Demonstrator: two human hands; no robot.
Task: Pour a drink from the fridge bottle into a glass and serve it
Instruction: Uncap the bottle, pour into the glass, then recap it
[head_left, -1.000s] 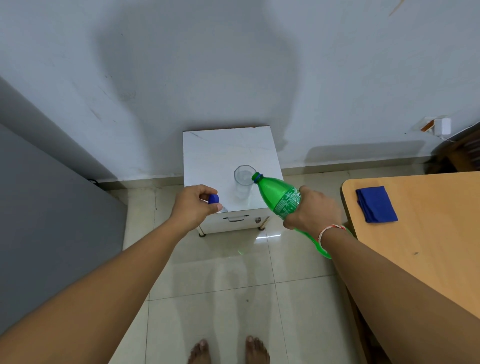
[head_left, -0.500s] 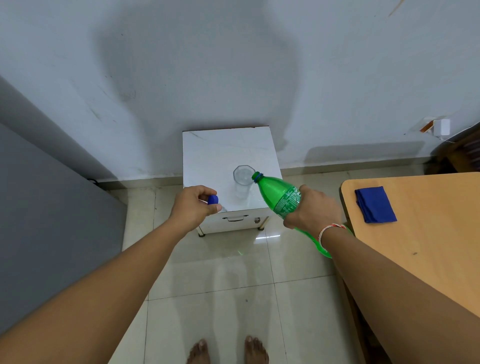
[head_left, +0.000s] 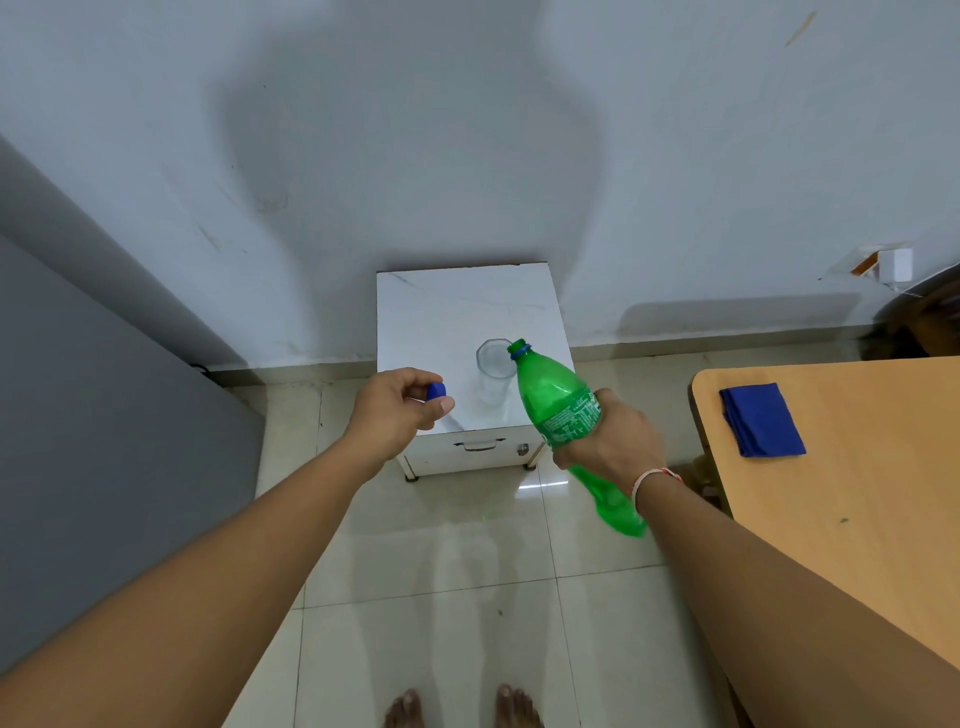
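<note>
A clear glass stands upright on a small white cabinet against the wall. My right hand grips a green plastic bottle round its labelled middle. The bottle is uncapped and tilted, its open mouth at the glass's right rim. My left hand hovers over the cabinet's front left corner and pinches the blue bottle cap between thumb and fingers. No liquid stream is visible.
A wooden table fills the right side, with a folded blue cloth on it. A grey surface stands at the left. My bare feet are on the tiled floor below. A white wall lies behind the cabinet.
The bottle's mouth has edged slightly left, closer over the glass's rim. My left hand with the cap has barely moved.
</note>
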